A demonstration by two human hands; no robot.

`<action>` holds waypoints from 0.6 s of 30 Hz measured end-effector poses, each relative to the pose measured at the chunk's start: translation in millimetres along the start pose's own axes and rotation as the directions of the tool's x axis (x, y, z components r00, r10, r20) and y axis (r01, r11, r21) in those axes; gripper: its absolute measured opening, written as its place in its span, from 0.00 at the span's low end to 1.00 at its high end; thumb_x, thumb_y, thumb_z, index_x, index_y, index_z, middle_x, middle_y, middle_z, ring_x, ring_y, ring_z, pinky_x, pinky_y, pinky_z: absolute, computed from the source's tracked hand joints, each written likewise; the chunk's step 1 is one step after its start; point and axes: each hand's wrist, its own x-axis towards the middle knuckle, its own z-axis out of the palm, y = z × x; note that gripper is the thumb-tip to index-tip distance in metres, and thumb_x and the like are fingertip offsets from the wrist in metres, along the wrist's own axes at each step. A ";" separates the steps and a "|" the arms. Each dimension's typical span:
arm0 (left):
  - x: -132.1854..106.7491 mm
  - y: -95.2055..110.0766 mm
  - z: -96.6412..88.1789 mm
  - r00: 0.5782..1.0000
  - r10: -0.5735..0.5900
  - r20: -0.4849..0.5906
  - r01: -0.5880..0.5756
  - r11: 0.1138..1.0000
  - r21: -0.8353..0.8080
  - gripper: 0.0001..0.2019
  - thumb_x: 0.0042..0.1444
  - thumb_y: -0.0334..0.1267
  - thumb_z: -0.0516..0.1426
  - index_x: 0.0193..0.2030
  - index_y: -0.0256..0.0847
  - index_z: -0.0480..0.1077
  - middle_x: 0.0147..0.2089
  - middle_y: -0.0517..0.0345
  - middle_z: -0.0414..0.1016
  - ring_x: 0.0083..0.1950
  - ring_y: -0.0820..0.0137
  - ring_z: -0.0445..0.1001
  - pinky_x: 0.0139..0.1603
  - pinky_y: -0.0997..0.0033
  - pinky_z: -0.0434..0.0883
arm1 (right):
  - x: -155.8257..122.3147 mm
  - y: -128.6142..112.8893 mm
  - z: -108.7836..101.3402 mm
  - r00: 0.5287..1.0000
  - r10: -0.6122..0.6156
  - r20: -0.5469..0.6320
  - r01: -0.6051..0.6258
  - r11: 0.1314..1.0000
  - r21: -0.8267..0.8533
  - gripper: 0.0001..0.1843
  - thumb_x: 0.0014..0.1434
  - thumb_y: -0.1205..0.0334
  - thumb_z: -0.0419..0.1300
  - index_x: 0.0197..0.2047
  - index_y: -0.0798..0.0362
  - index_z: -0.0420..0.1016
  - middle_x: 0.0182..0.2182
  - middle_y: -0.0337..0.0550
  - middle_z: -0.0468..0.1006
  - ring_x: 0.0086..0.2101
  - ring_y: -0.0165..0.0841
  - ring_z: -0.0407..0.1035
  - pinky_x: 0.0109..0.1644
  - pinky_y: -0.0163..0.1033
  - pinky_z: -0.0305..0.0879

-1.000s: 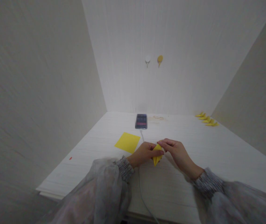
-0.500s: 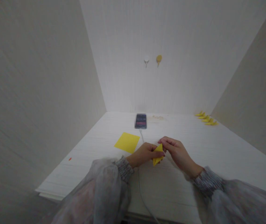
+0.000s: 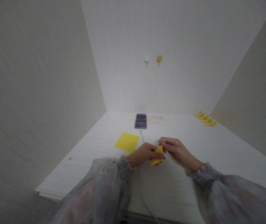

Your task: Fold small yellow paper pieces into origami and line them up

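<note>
A small folded yellow paper piece (image 3: 157, 156) is held just above the white table (image 3: 217, 149), near its middle front. My left hand (image 3: 143, 154) grips the piece from the left, with a ring on one finger. My right hand (image 3: 176, 151) pinches its upper right edge with curled fingers. Both wrists wear grey gathered cuffs on sheer sleeves.
A flat yellow paper square (image 3: 127, 142) lies left of my hands. A phone (image 3: 140, 121) stands behind it, its white cable (image 3: 142, 193) running off the front edge. Several folded yellow pieces (image 3: 206, 119) sit at the far right corner. Two hooks (image 3: 153, 59) hang on the back wall.
The folded piece has tilted and shifted slightly left between my fingers. My right hand has slid a little lower along its edge. The left hand has barely moved.
</note>
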 end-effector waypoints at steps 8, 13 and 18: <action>1.5 -2.1 -1.1 1.000 -0.016 0.001 0.016 1.000 0.017 0.13 0.37 0.41 0.61 0.25 0.32 0.70 0.21 0.60 0.69 0.21 0.79 0.65 0.24 0.77 0.60 | 1.1 -1.0 0.8 0.998 -0.003 -0.057 0.002 1.000 -0.018 0.13 0.50 0.52 0.55 0.26 0.54 0.67 0.21 0.36 0.62 0.22 0.26 0.55 0.27 0.33 0.54; 3.1 -4.3 -3.0 0.999 -0.003 -0.047 0.006 0.998 0.061 0.14 0.37 0.43 0.61 0.25 0.32 0.70 0.21 0.60 0.68 0.21 0.79 0.64 0.25 0.76 0.61 | 2.1 -3.7 -0.5 0.994 -0.015 -0.104 0.012 0.999 -0.037 0.12 0.53 0.54 0.52 0.27 0.54 0.67 0.19 0.35 0.62 0.21 0.25 0.55 0.27 0.32 0.53; 5.9 -5.4 -5.4 0.994 0.015 -0.108 -0.002 0.992 0.122 0.14 0.37 0.43 0.61 0.23 0.32 0.69 0.21 0.60 0.68 0.21 0.78 0.64 0.25 0.76 0.60 | 3.8 -9.1 1.1 0.995 0.049 -0.088 -0.069 0.966 -0.248 0.12 0.49 0.55 0.55 0.24 0.55 0.68 0.17 0.34 0.62 0.20 0.25 0.54 0.24 0.32 0.50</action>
